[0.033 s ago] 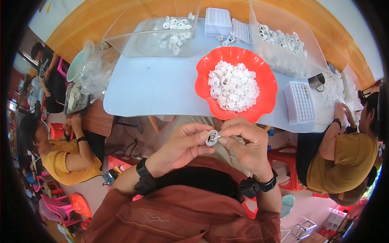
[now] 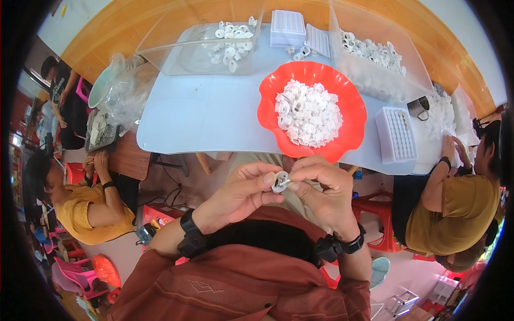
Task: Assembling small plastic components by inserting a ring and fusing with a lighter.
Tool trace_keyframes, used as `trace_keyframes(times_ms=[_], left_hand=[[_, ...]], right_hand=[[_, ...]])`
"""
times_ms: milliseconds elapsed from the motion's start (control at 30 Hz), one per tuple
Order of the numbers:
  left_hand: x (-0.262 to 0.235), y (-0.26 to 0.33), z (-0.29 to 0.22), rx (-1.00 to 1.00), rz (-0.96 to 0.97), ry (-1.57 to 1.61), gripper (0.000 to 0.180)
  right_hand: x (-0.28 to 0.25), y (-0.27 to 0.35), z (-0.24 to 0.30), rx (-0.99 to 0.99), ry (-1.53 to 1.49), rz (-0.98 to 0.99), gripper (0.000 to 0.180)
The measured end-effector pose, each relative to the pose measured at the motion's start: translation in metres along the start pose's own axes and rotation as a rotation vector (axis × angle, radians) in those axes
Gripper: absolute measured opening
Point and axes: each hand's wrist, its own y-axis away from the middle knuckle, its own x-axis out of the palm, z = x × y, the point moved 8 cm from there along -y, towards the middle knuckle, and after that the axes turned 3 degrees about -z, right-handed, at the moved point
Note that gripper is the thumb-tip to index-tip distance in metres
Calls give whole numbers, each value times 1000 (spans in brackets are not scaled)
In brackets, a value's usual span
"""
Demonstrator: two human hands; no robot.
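Note:
Just in front of the table edge, my left hand [image 2: 235, 195] is closed on a small round white plastic housing [image 2: 278, 184], its open face turned up. Dark and metallic bits show inside the housing. A small white plastic piece [image 2: 286, 181] is pinched between the thumb and forefinger of my right hand [image 2: 326, 187]. That piece reaches over the housing's opening; whether it touches the inside I cannot tell. Beyond my hands, on the table, a red wavy-rimmed bowl [image 2: 270, 85] holds a heap of small white plastic pieces [image 2: 313, 115].
On the blue-grey table [image 2: 203, 117] stand two clear bins, the left bin [image 2: 160, 59] and the right bin [image 2: 369, 88], both with white parts. White gridded trays [image 2: 396, 136] and a metal mug [image 2: 420, 108] lie to the right. Co-workers sit at both sides.
My right fingers have shifted slightly left, bringing the white piece from the housing's edge over its opening. My left hand keeps its place.

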Motion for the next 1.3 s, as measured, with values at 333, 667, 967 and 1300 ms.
trace_keyframes(times_ms=[333, 667, 967, 1300], left_hand=[[3, 1, 6, -12, -9, -4, 23], [2, 0, 11, -23, -27, -25, 24], [0, -1, 16, -35, -68, -61, 23], [4, 0, 20, -23, -54, -145, 20]], right_hand=[[1, 8, 1, -2, 38, -72, 15], [-2, 15, 2, 8, 63, -91, 15], [-3, 21, 4, -37, 203, -100, 18], [-7, 25, 3, 1, 185, -89, 17]])
